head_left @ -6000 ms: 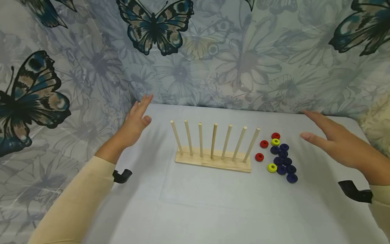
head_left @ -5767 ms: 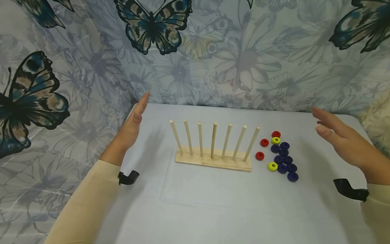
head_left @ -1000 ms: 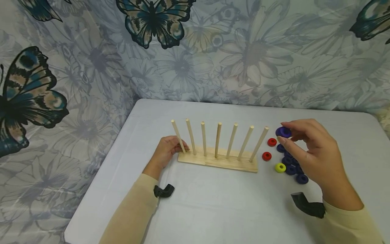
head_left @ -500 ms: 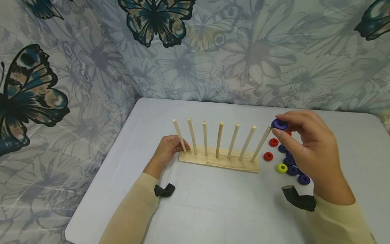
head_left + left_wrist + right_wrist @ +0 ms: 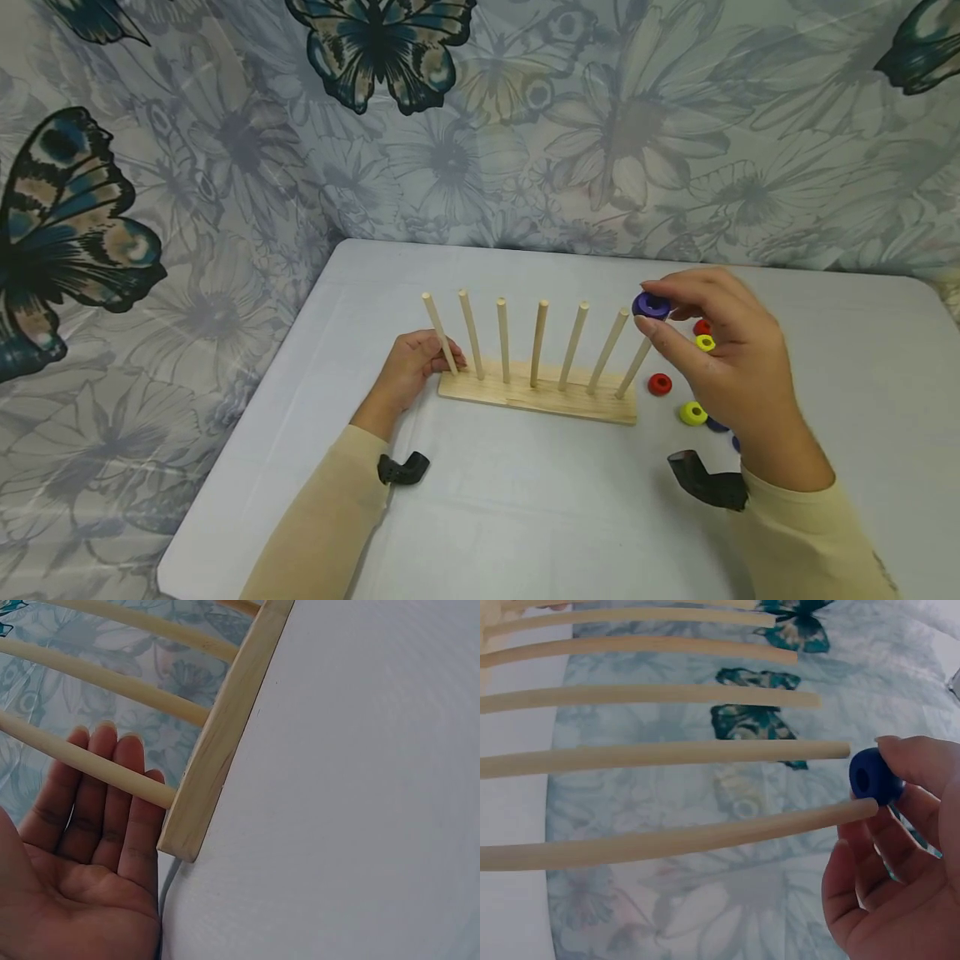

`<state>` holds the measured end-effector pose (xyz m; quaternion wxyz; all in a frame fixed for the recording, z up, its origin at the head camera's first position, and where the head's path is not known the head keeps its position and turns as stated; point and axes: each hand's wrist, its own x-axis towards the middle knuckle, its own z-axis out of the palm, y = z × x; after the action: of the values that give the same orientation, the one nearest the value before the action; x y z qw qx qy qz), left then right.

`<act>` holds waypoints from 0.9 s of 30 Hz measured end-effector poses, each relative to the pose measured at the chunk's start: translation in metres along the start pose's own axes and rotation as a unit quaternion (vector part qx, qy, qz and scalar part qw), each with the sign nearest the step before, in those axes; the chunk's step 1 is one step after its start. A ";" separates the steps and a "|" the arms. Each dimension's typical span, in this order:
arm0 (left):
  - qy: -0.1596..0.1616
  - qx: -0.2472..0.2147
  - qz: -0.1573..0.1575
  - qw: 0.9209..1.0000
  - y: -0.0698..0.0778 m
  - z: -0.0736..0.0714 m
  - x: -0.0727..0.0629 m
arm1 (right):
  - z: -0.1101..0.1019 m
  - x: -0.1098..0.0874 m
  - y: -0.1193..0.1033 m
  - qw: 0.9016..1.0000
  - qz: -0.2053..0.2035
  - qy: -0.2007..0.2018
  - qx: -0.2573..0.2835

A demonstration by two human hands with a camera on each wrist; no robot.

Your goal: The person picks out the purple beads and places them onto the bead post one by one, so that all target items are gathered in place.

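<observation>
A wooden peg rack (image 5: 536, 398) with several upright pegs stands on the table. My left hand (image 5: 408, 367) is at the rack's left end; in the left wrist view its fingers (image 5: 101, 787) lie fairly straight behind the end peg (image 5: 97, 765), right at the base. Thumb and fingertips of my right hand (image 5: 731, 358) pinch a dark blue bead (image 5: 651, 305) with a hole through it. In the right wrist view the bead (image 5: 877, 778) is beside the tip of the rightmost peg (image 5: 780, 825), not threaded on it. All pegs are bare.
Right of the rack lie loose beads: a red bead (image 5: 659, 384), a yellow bead (image 5: 693, 413), another yellow bead (image 5: 704, 342), and blue ones partly hidden behind the right hand. A butterfly-patterned cloth (image 5: 480, 167) hangs behind the white table (image 5: 525, 517).
Both hands came in from the sides: the left to the rack's end, the right to the beads. Over the last second the right hand carries the blue bead left, up to the rightmost pegs' tips.
</observation>
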<state>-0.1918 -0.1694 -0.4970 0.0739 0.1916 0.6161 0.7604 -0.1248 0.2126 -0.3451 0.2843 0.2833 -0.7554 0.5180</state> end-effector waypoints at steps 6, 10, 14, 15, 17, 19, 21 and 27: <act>0.001 -0.003 -0.002 1.000 0.002 0.000 -0.001 | 0.004 0.000 0.001 1.000 -0.006 0.002 -0.003; 0.000 0.002 -0.001 1.000 0.002 0.000 -0.002 | 0.007 -0.001 0.001 1.000 -0.010 0.010 0.006; -0.003 0.005 -0.002 1.000 0.003 0.000 -0.002 | 0.012 -0.002 0.000 1.000 -0.013 0.005 0.017; -0.003 0.005 -0.002 1.000 0.003 0.000 -0.002 | 0.013 -0.002 0.000 1.000 -0.012 0.003 0.022; -0.005 0.003 0.000 1.000 0.003 0.000 -0.002 | 0.014 -0.002 0.000 1.000 -0.012 -0.001 0.023; -0.008 0.000 0.002 1.000 0.002 0.000 -0.001 | 0.015 -0.003 0.000 1.000 -0.011 0.000 0.029; -0.010 -0.002 0.003 1.000 0.002 0.000 -0.001 | 0.015 -0.004 0.001 1.000 -0.007 0.000 0.023; -0.012 0.001 0.001 1.000 0.001 0.001 0.000 | 0.015 -0.006 0.001 1.000 0.001 -0.022 -0.020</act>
<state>-0.1917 -0.1691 -0.4956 0.0797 0.2016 0.6159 0.7574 -0.1240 0.1991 -0.3546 0.2729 0.2880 -0.7718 0.4969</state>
